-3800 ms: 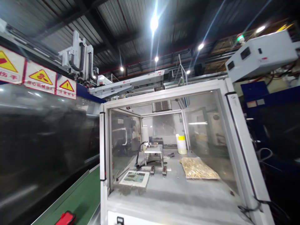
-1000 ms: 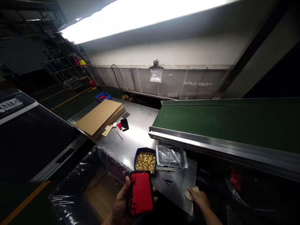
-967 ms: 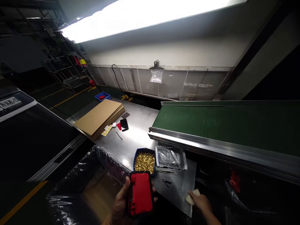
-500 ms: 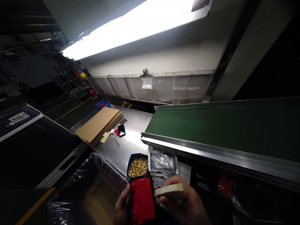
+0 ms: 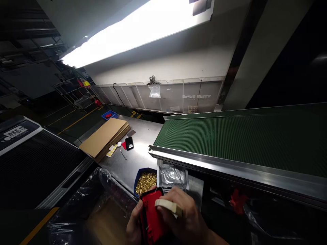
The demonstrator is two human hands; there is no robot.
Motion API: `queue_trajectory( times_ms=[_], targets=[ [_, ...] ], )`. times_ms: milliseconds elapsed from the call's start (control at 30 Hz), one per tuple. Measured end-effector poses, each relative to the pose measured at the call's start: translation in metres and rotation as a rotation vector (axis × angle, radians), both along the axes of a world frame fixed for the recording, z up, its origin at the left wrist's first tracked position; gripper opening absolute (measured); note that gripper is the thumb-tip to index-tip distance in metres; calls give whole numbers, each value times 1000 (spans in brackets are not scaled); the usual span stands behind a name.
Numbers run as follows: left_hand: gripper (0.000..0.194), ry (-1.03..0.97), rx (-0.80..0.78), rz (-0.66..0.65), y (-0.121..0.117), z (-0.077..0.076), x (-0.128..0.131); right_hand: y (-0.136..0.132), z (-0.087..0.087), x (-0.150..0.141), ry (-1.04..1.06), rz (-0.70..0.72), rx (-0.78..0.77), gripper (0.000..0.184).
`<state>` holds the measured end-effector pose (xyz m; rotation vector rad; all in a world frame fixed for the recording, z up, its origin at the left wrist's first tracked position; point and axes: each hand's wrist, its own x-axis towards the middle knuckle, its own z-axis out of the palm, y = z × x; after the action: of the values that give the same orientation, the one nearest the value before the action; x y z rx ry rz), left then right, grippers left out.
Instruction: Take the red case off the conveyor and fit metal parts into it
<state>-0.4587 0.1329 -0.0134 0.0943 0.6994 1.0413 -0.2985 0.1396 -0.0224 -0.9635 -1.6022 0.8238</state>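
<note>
1. Gripping a red-and-black case low in view, the left hand closes round its left edge.
2. Over the case's face, the right hand pinches a pale flat pad in curled fingers, seemingly wiping; steady pressure across the red panel looks needed.
3. Just beyond sit a blue tray of brass parts and a clear plastic bag on the steel desk.
4. A green conveyor belt runs to the right, with stacked cardboard sheets farther left.
</note>
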Motion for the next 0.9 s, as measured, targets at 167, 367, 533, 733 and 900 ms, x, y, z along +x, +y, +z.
queue_trajectory(
  times_ms=[167, 367, 533, 733, 900],
  targets=[
    [34, -9, -7, -24, 2, -3, -10, 3, -1, -12, 26, 19, 54, 12],
    [39, 12, -14, -91, 10, -9, -29, 4, -4, -31, 30, -3, 95, 14],
    [33, 52, -8, -107, 16, -14, -41, 2, -3, -46, -1, -46, -19, 14],
    [38, 83, -35, -188, 24, -13, -51, 19, 1, -30, 57, -235, -191, 17],
    [54, -20, -34, -289, 24, -9, -52, -8, -71, -5, 79, -294, -627, 34]
  ],
)
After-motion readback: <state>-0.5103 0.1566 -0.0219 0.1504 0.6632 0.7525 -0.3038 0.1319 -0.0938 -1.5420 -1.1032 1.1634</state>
